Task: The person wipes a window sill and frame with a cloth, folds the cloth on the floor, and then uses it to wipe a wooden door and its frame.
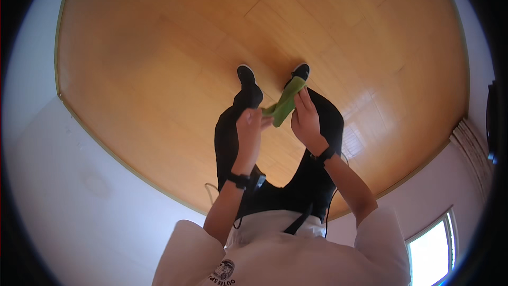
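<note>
A green cloth [285, 102] is held up in front of my legs, folded or bunched along its length. My right hand [308, 122] grips its upper right part, with the fingers pointing up along the edge. At the cloth's lower left end, my left hand [251, 127] has its fingers at the fabric; they are slightly blurred, and the cloth partly hides them. Each wrist wears a black band. Beneath the cloth are my black trousers and black shoes on the floor.
I stand on a wooden plank floor [198, 39]. Pale walls [99, 190] curve around it. At the right are a curtain [472, 155], a dark object [492, 123] at the rim and a bright window [430, 252]. Thin cables hang beside my hips.
</note>
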The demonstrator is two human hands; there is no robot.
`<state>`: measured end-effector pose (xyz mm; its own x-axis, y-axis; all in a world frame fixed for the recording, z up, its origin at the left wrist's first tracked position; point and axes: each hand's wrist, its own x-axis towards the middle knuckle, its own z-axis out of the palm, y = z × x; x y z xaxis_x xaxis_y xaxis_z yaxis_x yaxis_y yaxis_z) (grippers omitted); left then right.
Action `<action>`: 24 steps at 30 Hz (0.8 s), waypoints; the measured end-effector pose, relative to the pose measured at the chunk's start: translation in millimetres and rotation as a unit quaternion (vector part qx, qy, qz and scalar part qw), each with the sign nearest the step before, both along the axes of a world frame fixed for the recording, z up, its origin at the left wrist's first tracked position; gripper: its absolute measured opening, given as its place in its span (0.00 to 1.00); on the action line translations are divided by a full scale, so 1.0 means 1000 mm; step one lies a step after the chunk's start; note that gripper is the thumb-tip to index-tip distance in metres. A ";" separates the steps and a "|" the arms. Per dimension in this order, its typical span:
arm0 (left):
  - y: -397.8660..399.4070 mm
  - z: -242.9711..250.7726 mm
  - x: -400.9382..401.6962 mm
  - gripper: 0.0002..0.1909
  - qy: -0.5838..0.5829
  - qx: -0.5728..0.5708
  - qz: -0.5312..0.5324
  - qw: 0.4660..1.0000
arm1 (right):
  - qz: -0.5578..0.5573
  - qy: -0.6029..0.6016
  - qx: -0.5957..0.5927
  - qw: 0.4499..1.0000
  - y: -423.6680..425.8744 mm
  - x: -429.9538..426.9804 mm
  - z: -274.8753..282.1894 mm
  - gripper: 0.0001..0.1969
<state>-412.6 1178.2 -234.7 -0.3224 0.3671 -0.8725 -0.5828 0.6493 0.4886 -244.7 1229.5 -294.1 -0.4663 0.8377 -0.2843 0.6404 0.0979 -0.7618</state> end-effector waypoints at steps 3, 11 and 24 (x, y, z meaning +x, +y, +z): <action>0.078 -0.108 -0.010 0.10 0.267 0.021 -0.286 0.920 | 0.026 -0.115 0.066 0.991 0.048 -0.008 -0.093 0.30; 0.127 -0.348 -0.024 0.25 0.330 -0.003 -0.611 0.719 | -0.043 -0.281 -0.119 0.951 0.073 -0.013 -0.316 0.27; 0.114 -0.407 -0.056 0.37 0.530 0.046 -0.658 0.533 | -0.018 -0.173 0.090 0.981 0.019 -0.067 -0.358 0.29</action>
<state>-468.1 1292.5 -642.0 -0.0280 0.9093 -0.4152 0.9827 0.1011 0.1552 -312.2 1248.8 -651.8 -0.3367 0.9033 -0.2659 0.8634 0.1836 -0.4699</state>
